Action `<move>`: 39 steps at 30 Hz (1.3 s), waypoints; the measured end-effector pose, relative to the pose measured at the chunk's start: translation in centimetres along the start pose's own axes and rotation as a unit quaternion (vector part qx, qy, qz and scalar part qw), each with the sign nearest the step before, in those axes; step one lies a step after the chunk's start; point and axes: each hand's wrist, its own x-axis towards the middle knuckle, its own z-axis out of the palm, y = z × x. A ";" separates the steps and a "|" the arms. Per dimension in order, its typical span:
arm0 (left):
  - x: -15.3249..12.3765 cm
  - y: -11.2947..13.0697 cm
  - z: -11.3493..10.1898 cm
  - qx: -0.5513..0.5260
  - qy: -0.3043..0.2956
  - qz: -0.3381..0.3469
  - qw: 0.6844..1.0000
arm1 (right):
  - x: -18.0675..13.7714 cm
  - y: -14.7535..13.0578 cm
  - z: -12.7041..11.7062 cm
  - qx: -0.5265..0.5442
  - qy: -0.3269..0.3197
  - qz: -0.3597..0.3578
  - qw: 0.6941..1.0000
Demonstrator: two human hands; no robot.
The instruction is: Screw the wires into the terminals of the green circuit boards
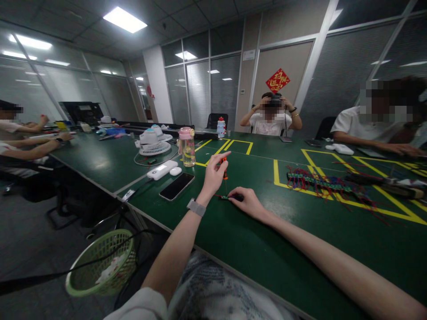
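My left hand (213, 174), with a watch on its wrist, is closed around an orange-handled screwdriver (225, 171) held upright. The screwdriver's thin shaft points down at a small green circuit board (224, 197) on the table; I cannot tell whether the tip touches it. My right hand (249, 202) rests on the table, its thumb and fingers pinching the right end of that board. Something dark shows under the right fingers, too shaded to make out. A red wire sticks out at the board's left side.
A phone (176, 186), a white device (162, 170), a pink-lidded bottle (187, 149) and a white fan (155, 148) stand left. Wired circuit boards (323, 184) lie right, over yellow tape. A green basket (78, 286) is on the floor. Other people sit around the table.
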 end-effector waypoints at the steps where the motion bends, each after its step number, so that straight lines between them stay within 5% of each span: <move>1: 0.0 0.0 0.0 -0.023 -0.009 -0.013 1.000 | 0.0 0.0 0.0 -0.003 0.002 -0.002 1.000; 23: 0.2 -0.7 0.1 -0.031 0.094 -0.079 0.992 | -0.2 -0.1 0.0 -0.033 -0.004 -0.078 0.996; 28: 0.5 -0.1 -0.8 0.032 0.149 -0.027 0.988 | -0.2 0.0 0.1 -0.030 -0.001 -0.080 0.996; 30: 0.4 0.3 -1.7 0.127 0.087 0.008 0.988 | -0.2 0.0 0.1 -0.027 -0.002 -0.075 0.997; 32: 0.0 0.4 -2.7 0.209 -0.089 -0.001 0.974 | -0.2 -0.2 0.0 -0.026 -0.002 -0.066 0.997; 35: -1.0 -0.3 -4.0 0.292 -0.310 -0.072 0.902 | -0.2 -0.5 -0.1 -0.034 -0.004 -0.047 0.998; 39: -2.2 -1.7 -4.7 0.345 -0.406 -0.111 0.839 | -0.1 -0.7 -0.3 -0.038 -0.007 -0.034 0.999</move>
